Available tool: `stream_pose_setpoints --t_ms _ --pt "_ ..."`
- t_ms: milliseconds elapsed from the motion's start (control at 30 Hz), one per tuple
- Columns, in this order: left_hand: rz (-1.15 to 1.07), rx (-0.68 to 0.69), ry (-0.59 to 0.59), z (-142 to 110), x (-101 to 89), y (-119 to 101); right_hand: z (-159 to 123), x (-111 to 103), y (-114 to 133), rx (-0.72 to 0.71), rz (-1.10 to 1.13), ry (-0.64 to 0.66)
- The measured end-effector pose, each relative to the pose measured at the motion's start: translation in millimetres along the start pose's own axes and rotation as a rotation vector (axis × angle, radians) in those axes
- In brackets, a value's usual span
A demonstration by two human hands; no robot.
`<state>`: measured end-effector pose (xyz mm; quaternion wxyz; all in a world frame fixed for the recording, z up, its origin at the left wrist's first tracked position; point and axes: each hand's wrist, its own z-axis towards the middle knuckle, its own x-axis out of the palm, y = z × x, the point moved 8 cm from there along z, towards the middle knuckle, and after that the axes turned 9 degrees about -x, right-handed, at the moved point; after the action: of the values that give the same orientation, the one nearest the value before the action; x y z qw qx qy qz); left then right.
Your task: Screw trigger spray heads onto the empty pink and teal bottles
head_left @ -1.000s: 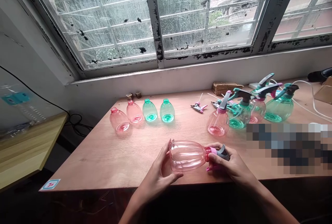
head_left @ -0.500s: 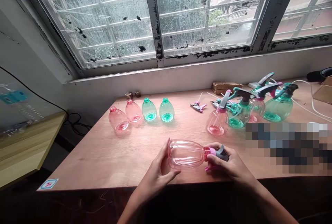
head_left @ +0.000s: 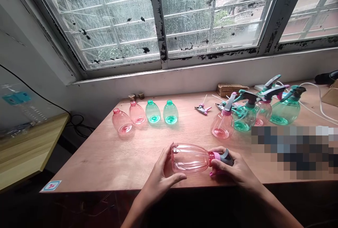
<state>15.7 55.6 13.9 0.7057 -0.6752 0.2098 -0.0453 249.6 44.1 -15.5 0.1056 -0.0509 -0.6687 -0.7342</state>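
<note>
A clear pink spray bottle (head_left: 190, 158) lies sideways in the air above the table's front edge, its base to the left. My left hand (head_left: 165, 173) is closed around the base end, the thumb along the near side. At the neck, my right hand (head_left: 228, 166) grips the pink collar and the grey-and-pink spray head (head_left: 225, 157); the fingers cover part of the head. Beyond my hands stands an upright pink spray bottle (head_left: 222, 126) with its spray head on.
Two pink bottles (head_left: 122, 120) and two green bottles (head_left: 170, 112) without heads stand at the back left. Loose spray heads (head_left: 202, 109) lie near a brown box (head_left: 231, 89). Several green and pink spray bottles (head_left: 286, 110) stand on the right, beside a white cable (head_left: 320, 97) and a pixelated patch.
The view has shifted slightly. My left thumb has stretched a little to the right along the bottle; both hands still hold it in nearly the same pose.
</note>
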Motion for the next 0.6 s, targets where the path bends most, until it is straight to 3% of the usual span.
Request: stream_pose_setpoints --t_ms 600 --pt "-0.046 -0.021 -0.022 0.0 0.8 -10.9 -1.7 -1.0 1.3 -0.049 -0.010 -0.030"
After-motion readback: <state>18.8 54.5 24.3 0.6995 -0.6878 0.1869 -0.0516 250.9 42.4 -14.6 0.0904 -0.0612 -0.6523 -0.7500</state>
